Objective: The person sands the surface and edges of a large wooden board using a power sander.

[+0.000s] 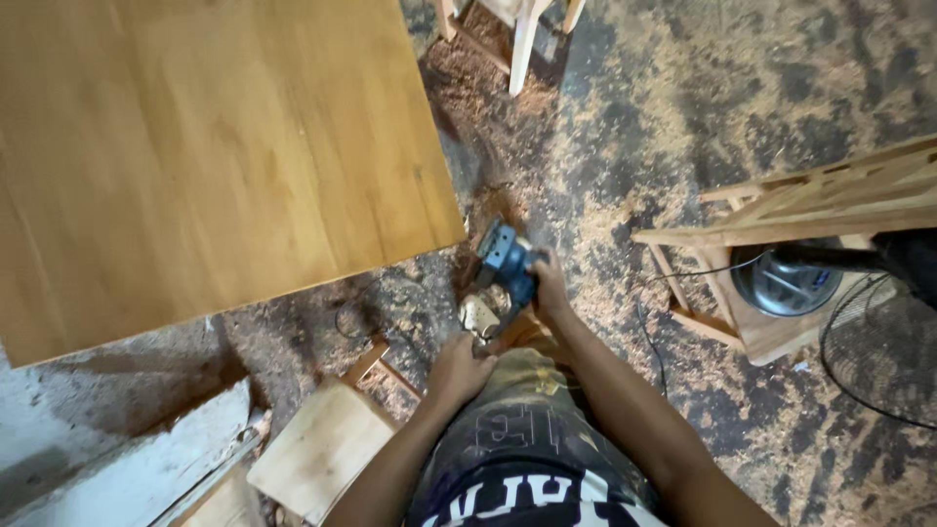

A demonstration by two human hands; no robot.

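At the far left, the upper half of the view is filled by a large wooden tabletop (195,156), smooth and honey-coloured, seen from above. Below it, a pale slab (127,468) is seen at the bottom left corner, and just to its right a small wooden stool (322,449) is standing on the floor (683,78), which is covered in sawdust and dark patches.

Nearer the middle, the left hand (457,371) is held low in front of the body, its fingers curled inward. It is closed near a small pale piece (480,314) just below the sander, but whether that piece is actually gripped cannot be told, since the fingers are turned away from the camera.

Just beyond it, a blue electric sander (508,262) is held off the corner of the tabletop, above the floor and close to the tabletop's right-hand edge. The right hand (549,288) is wrapped around the sander's right side, the fingers closed firmly on its body.

At the top centre, the legs of a light wooden piece of furniture (522,34) are visible. A thin dark cable (649,337) is trailed across the sawdust to the right of the right forearm.

Further right, an unfinished wooden frame (830,200) is lying on its side, and a round grey metallic object (786,283) is lodged within it. At the right edge, part of a wire fan guard (878,361) is seen.
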